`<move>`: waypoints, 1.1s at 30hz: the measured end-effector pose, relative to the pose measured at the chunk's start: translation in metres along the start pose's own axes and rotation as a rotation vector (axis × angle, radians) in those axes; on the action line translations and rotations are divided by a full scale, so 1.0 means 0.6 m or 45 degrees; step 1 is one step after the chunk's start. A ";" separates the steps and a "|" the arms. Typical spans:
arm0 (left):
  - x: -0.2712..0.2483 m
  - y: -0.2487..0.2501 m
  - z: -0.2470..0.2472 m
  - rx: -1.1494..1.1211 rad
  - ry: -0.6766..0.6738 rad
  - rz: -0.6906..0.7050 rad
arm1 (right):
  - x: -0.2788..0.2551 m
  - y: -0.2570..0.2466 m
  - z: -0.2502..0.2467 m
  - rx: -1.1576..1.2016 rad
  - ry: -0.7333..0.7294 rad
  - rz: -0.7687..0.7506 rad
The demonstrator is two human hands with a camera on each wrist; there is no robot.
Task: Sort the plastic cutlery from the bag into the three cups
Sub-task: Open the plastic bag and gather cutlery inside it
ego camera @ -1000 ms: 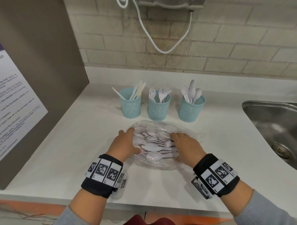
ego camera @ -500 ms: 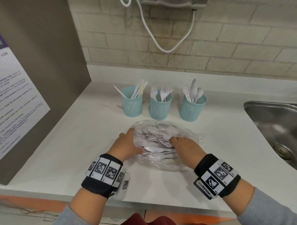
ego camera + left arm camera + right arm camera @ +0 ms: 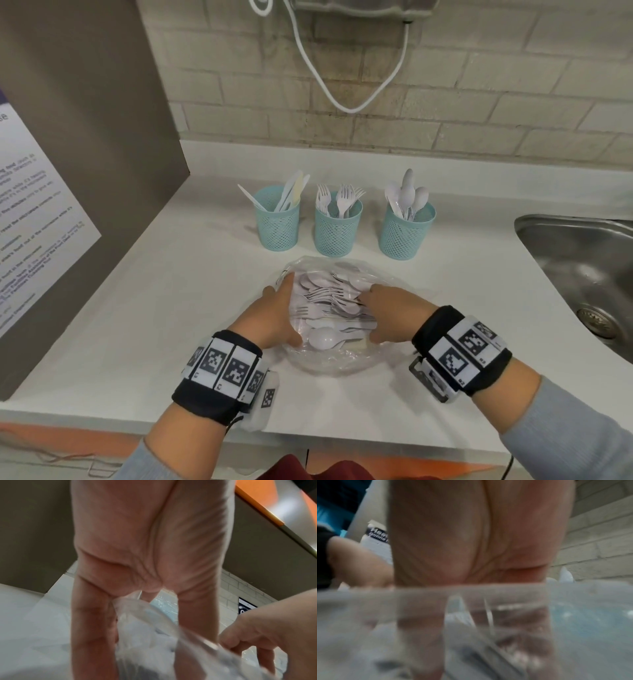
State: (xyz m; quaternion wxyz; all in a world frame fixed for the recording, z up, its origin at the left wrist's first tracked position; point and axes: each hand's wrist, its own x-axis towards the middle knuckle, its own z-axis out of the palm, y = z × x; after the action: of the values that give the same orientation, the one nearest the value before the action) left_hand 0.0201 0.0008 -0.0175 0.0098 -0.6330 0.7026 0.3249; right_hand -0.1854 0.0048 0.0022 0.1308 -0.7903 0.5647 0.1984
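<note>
1. Bag (image 3: 329, 359): clear plastic, lying flat on the white table (image 3: 137, 325), in front of the three cups and nearest the middle one. Its mouth faces the person.
2. Cutlery (image 3: 334, 305): a loose white pile of spoons and forks inside the bag. One spoon (image 3: 323, 338) lies at the near edge of the pile with its bowl to the left.
3. Left hand (image 3: 274, 317): placed at the left side of the bag. The left wrist view shows the fingers (image 3: 92, 628) extended downward with the plastic film between them. I read the fingers as straight, touching the bag rather than curled round it.
4. Right hand (image 3: 387, 313): placed at the right side of the bag, over the cutlery. In the left wrist view its fingers are bent and seem to pinch the bag's film. The right wrist view is blurred, with plastic across the lower half.
5. Left cup (image 3: 278, 226): teal mesh, upright, holding knives.
6. Middle cup (image 3: 337, 231): teal mesh, upright, holding forks.
7. Right cup (image 3: 406, 233): teal mesh, upright, holding spoons. The three stand in a row, apart from one another.
8. Sink (image 3: 582, 270): steel, set into the table to the right, well apart from the cups.
9. Cord (image 3: 342, 92): white, looping down the brick wall behind.
</note>
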 end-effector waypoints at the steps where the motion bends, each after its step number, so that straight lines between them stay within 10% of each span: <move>1: 0.000 0.000 0.000 0.007 0.003 0.001 | -0.001 -0.003 0.005 -0.025 0.034 0.000; 33: 0.004 -0.012 -0.010 -0.190 0.047 0.131 | 0.037 -0.040 0.037 0.242 0.338 -0.087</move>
State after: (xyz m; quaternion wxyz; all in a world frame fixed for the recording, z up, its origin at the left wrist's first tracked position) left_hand 0.0282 -0.0040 -0.0170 -0.0671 -0.6008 0.7081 0.3649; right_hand -0.1603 0.0034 -0.0283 0.1359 -0.8124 0.5661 0.0336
